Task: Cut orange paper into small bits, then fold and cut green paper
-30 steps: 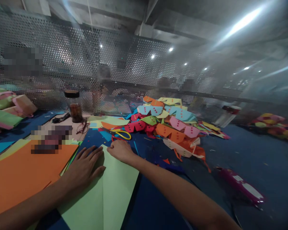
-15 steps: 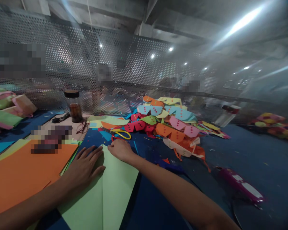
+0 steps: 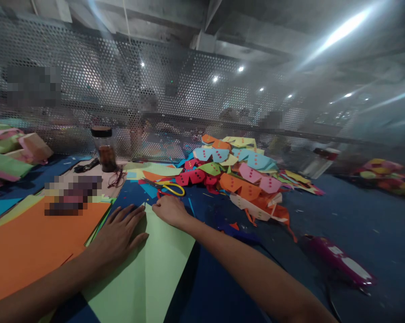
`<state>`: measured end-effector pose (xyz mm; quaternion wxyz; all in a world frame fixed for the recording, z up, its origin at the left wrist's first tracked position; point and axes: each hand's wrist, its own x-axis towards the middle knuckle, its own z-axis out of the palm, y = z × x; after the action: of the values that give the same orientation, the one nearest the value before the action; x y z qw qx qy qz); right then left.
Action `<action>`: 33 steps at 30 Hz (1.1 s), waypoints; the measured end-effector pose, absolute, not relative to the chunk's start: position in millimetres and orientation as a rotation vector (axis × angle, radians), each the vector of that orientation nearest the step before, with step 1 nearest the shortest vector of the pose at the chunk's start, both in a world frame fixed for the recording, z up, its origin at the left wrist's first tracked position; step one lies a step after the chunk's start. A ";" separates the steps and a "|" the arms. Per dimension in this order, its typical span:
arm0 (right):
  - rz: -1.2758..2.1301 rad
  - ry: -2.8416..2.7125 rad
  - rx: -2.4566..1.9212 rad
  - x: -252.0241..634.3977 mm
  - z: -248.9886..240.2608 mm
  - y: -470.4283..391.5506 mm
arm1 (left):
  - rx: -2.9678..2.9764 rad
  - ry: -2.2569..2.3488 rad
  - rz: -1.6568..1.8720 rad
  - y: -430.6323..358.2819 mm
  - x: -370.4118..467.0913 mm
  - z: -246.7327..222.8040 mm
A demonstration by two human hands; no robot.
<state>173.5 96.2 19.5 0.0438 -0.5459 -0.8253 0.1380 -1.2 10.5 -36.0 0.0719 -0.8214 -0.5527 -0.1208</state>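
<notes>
A pale green sheet (image 3: 165, 264) with a lengthwise crease lies on the blue table in front of me. My left hand (image 3: 123, 231) rests flat on its left part, fingers spread near the top end. At the sheet's top right edge is my right hand (image 3: 170, 211), its fingers curled together; whether it pinches the paper is too small to tell. Just beyond my right hand lie scissors (image 3: 173, 189) with yellow and red handles. Orange sheets (image 3: 30, 242) are stacked to the left of my left hand.
A heap of coloured cut-paper pieces (image 3: 239, 181) lies beyond my right forearm. A jar (image 3: 107, 154) and glasses (image 3: 115, 178) stand at the back left. A purple device (image 3: 340, 260) is at the right. Behind rises a perforated metal screen (image 3: 175, 98).
</notes>
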 end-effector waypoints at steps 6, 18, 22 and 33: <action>0.452 -2.519 -1.669 181.0 20.6 93.6 | -2.463 -1.664 -0.384 10.9 -1.0 -37.1; 0.412 -2.528 -1.678 182.1 19.7 90.5 | -2.470 -1.639 -0.464 9.0 -1.4 -35.4; 0.416 -2.531 -1.663 182.4 19.2 90.9 | -2.470 -1.642 -0.446 9.7 -2.1 -36.8; 0.530 -2.526 -1.639 200.7 22.7 85.4 | -2.471 -1.624 -0.372 4.2 -1.5 -27.2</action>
<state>200.7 85.4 22.7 0.0420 -0.5357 -0.8254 0.1732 -1.5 4.2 -27.2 0.0807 -0.8264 -0.5432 -0.1243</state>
